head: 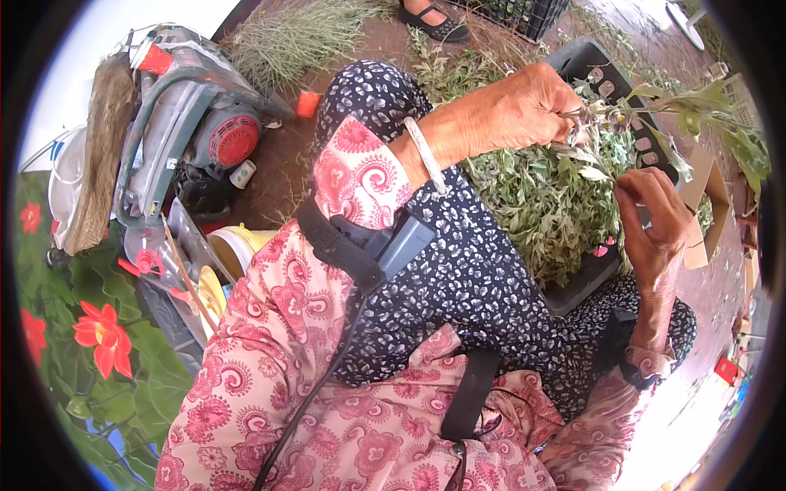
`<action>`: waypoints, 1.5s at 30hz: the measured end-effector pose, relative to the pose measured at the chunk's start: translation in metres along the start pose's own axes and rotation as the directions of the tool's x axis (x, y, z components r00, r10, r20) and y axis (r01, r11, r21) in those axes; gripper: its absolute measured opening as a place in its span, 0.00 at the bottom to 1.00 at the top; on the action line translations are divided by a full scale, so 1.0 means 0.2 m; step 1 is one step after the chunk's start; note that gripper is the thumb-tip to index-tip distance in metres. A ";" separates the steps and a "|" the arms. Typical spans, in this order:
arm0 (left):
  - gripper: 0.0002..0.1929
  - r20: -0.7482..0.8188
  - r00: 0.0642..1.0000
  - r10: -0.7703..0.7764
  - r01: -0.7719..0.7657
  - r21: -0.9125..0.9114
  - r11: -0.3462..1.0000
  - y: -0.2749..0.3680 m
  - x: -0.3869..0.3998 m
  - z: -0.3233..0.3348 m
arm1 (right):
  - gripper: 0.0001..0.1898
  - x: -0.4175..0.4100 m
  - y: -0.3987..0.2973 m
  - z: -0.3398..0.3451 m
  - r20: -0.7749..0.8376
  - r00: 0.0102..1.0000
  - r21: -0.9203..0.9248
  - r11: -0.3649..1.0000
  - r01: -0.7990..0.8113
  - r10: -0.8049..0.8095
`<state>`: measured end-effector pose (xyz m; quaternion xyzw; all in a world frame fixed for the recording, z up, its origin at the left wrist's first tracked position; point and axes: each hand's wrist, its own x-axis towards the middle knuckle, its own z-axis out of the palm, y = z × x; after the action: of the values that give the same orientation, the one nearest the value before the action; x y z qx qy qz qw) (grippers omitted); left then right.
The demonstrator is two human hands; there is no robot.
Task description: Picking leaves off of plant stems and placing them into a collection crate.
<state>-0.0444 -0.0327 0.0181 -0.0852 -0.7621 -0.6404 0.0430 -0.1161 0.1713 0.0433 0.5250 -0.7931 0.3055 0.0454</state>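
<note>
My left hand [528, 107], with a pale bangle [424, 153] at its wrist, is closed on one end of a leafy plant stem [645, 110]. The stem's wilted green leaves spread out to the right. Lower right, my right hand [656, 212] is raised with curled fingers, thumb close to the fingertips; whether anything is pinched there is hidden. Beneath both hands, a dark plastic crate [592, 58] with holes in its wall holds a heap of loose green leaves [546, 208]. My knees, in patterned dark trousers, are on either side of it.
An engine-driven machine [233, 141] stands at the left, with an orange-red paper cup [309, 103] nearby. Cut stalks [301, 37] are piled on the floor behind. Another person's shoe [436, 24] and a black crate [522, 15] are at the top. A cardboard box [706, 208] is at right.
</note>
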 end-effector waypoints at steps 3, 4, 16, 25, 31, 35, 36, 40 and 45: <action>0.09 -0.010 0.999 -0.038 0.037 -0.042 0.998 0.01 0.01 0.02 | 0.12 0.01 0.00 0.00 0.004 1.000 0.005 1.000 -0.010 0.010; 0.09 -0.022 0.998 -0.065 0.065 -0.019 0.998 0.01 0.00 0.02 | 0.12 0.01 -0.01 0.01 0.004 1.000 0.011 1.000 -0.009 0.009; 0.13 0.006 0.996 -0.090 0.090 -0.127 0.988 0.01 0.01 0.07 | 0.13 0.00 -0.04 0.11 -0.056 0.974 0.312 0.930 -0.193 0.221; 0.07 -0.126 0.992 0.016 -0.033 -0.136 0.990 -0.01 0.02 0.06 | 0.05 -0.03 0.04 0.16 -0.084 0.874 0.690 0.661 -0.295 0.478; 0.03 -0.154 0.988 -0.005 -0.026 -0.199 0.980 0.01 -0.01 0.01 | 0.01 -0.05 0.15 0.12 -0.119 0.895 0.282 0.879 -0.384 0.429; 0.10 -0.264 0.962 0.068 -0.122 -0.196 0.973 0.00 0.01 -0.01 | 0.02 -0.08 0.22 0.16 -0.048 0.973 -0.136 0.964 -0.229 0.224; 0.10 -0.267 0.954 0.135 -0.159 -0.070 0.985 0.02 0.00 -0.03 | 0.03 -0.09 0.25 0.18 0.050 0.977 -0.163 0.967 -0.195 0.206; 0.09 -0.201 0.976 0.087 -0.120 -0.158 0.980 0.02 -0.01 -0.01 | 0.14 -0.10 0.29 0.16 0.135 0.959 -0.042 0.968 -0.247 0.250; 0.08 -0.179 0.983 0.044 -0.076 -0.178 0.981 0.03 -0.02 0.00 | 0.26 -0.01 0.12 0.12 0.129 0.948 0.386 0.866 -0.319 0.291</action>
<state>-0.0398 -0.0324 0.0231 -0.0556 -0.6900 -0.7116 0.1206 -0.1294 0.1672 0.0122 0.4009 -0.7873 0.4474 -0.1387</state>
